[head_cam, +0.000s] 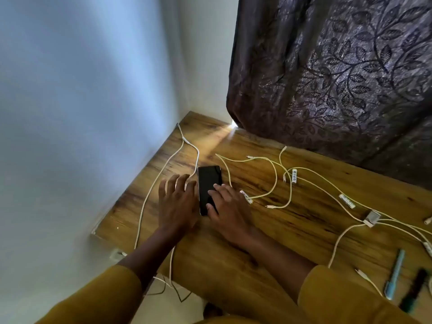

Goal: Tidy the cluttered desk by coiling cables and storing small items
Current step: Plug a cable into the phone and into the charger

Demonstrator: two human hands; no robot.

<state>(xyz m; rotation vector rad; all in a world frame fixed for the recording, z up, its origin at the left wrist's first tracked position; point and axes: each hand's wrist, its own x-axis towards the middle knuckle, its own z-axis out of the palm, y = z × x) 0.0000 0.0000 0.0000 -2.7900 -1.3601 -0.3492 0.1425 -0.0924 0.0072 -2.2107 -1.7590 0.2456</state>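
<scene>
From the head camera, the tidying looks barely begun: pale cables (275,181) sprawl uncoiled across the wooden counter (268,230), and a blue pen (395,274) and dark marker (413,291) lie loose at the right edge. A black phone (208,183), screen dark, lies flat near the wall. The left hand (177,204) is spread wide just beside it; the right hand (228,209) rests straight fingers on its glass, gripping nothing.
</scene>
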